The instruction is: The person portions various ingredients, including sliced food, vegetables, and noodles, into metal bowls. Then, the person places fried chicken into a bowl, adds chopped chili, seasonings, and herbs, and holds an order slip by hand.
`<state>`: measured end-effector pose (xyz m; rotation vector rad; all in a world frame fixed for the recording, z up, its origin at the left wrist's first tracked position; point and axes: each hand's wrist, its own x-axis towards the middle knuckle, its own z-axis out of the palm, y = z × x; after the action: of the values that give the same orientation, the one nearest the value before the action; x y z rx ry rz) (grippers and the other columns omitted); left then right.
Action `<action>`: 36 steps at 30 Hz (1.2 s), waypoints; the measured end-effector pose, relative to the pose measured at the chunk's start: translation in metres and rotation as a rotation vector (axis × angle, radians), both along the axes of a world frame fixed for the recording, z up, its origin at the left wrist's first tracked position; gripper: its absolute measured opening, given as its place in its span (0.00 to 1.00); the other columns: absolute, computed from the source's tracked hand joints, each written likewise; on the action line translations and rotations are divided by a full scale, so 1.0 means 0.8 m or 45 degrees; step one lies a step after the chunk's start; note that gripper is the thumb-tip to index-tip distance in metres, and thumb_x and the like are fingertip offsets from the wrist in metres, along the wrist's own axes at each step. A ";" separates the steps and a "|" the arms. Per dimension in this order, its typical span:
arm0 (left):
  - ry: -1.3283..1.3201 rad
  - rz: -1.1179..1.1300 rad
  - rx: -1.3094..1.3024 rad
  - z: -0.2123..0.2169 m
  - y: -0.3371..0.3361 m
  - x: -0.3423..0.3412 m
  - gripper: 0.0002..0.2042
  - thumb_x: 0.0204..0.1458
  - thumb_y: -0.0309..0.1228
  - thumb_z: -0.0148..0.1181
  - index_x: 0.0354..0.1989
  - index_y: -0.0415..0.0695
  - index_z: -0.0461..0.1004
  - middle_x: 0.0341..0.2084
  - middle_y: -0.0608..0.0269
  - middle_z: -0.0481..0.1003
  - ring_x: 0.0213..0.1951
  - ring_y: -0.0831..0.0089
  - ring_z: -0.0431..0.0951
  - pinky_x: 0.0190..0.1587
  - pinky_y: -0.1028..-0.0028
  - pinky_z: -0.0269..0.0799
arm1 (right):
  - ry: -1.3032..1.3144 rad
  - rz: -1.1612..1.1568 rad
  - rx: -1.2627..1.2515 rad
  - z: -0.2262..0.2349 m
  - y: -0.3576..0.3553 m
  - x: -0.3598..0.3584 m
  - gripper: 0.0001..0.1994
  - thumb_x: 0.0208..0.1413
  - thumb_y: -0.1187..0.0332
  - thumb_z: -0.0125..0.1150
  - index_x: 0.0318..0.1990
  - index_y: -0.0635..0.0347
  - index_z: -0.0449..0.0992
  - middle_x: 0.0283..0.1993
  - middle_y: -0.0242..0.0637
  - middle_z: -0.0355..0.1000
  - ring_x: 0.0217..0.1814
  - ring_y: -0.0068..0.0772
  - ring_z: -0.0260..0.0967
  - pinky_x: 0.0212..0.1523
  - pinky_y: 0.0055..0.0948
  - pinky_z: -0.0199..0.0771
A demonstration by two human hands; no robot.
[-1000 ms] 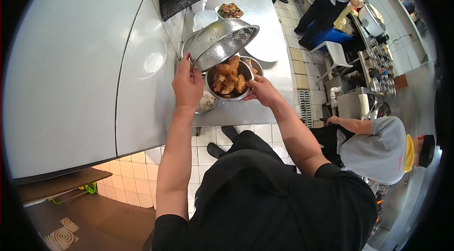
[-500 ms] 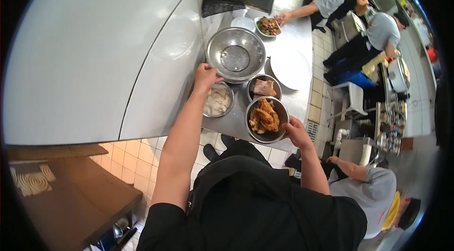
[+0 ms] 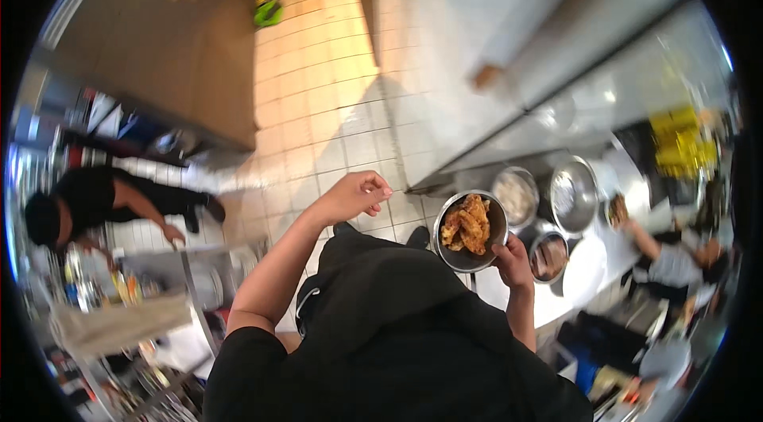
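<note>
My right hand [image 3: 513,261] grips the rim of a round steel bowl [image 3: 498,221], thumb on the edge. Brown, crisp-looking fried pieces [image 3: 469,225], like fried chicken, lie in it. The bowl is in front of my body, at the counter's near end. Out over the tiled floor, my left hand [image 3: 354,195] is empty, its fingers loosely bent and the thumb apart. Right of the held bowl stand a steel bowl of pale white pieces [image 3: 515,196], a perforated steel colander [image 3: 574,196] and a bowl with a pinkish-brown slab [image 3: 548,257].
A white round plate [image 3: 585,269] lies on the steel counter [image 3: 494,293]. Beyond, another person's hand [image 3: 628,226] reaches to a dish of food, near yellow bottles [image 3: 682,144]. At far left a person in black [image 3: 119,195] leans by shelving. Tiled floor [image 3: 338,112] runs ahead between brown and pale surfaces.
My view has turned left, away from the counter. My left hand has come off the colander's edge and is empty. The bowl of fried pieces has stayed in my right hand.
</note>
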<state>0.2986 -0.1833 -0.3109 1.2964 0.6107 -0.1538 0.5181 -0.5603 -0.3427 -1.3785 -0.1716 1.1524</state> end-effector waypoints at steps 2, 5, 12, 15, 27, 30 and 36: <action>0.004 0.170 0.040 0.008 0.031 -0.076 0.15 0.63 0.39 0.65 0.46 0.38 0.75 0.34 0.63 0.78 0.33 0.76 0.79 0.39 0.72 0.79 | -0.010 0.103 -0.049 -0.022 0.062 -0.009 0.15 0.61 0.71 0.58 0.54 0.64 0.73 0.46 0.35 0.77 0.41 0.29 0.78 0.41 0.32 0.83; -0.020 0.541 0.074 0.019 0.061 -0.157 0.11 0.64 0.34 0.63 0.48 0.41 0.76 0.44 0.62 0.80 0.38 0.77 0.78 0.45 0.71 0.79 | -0.027 0.288 -0.101 -0.014 0.171 -0.010 0.14 0.62 0.73 0.56 0.54 0.61 0.73 0.44 0.31 0.77 0.39 0.23 0.77 0.38 0.27 0.81; 0.025 0.965 0.013 0.026 0.138 -0.332 0.13 0.62 0.36 0.66 0.46 0.39 0.76 0.34 0.65 0.78 0.36 0.78 0.78 0.41 0.73 0.78 | 0.045 0.690 -0.117 -0.034 0.452 -0.121 0.14 0.61 0.73 0.57 0.54 0.57 0.73 0.41 0.28 0.78 0.36 0.21 0.76 0.31 0.25 0.79; 0.031 1.087 0.032 0.019 0.176 -0.366 0.14 0.62 0.35 0.66 0.48 0.39 0.75 0.38 0.63 0.78 0.36 0.77 0.78 0.41 0.74 0.78 | 0.157 0.845 -0.049 -0.029 0.574 -0.172 0.13 0.62 0.74 0.56 0.53 0.60 0.72 0.41 0.31 0.77 0.31 0.19 0.74 0.28 0.20 0.76; 0.270 1.822 0.326 -0.010 0.261 -0.501 0.10 0.51 0.27 0.69 0.31 0.39 0.72 0.26 0.63 0.77 0.28 0.76 0.79 0.30 0.73 0.76 | 0.106 1.962 0.092 -0.012 0.926 -0.459 0.16 0.63 0.76 0.53 0.58 0.67 0.69 0.51 0.43 0.77 0.48 0.34 0.80 0.41 0.31 0.87; 0.365 2.138 0.383 0.022 0.264 -0.500 0.10 0.48 0.27 0.69 0.28 0.39 0.72 0.23 0.62 0.76 0.26 0.75 0.80 0.28 0.73 0.76 | 0.162 2.379 0.160 -0.011 1.025 -0.511 0.18 0.64 0.77 0.53 0.61 0.66 0.67 0.53 0.43 0.77 0.47 0.35 0.81 0.41 0.29 0.87; 0.381 2.822 0.346 -0.017 0.229 -0.460 0.11 0.48 0.27 0.69 0.27 0.39 0.70 0.22 0.63 0.76 0.26 0.74 0.82 0.27 0.73 0.78 | 0.281 2.980 0.186 -0.033 1.080 -0.654 0.15 0.66 0.76 0.54 0.59 0.64 0.70 0.50 0.39 0.78 0.41 0.29 0.82 0.38 0.26 0.86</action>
<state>-0.0697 -0.0004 -0.3245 0.2139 1.9904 1.5934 -0.0049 0.3039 -0.3694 -0.2938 -1.9757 2.8832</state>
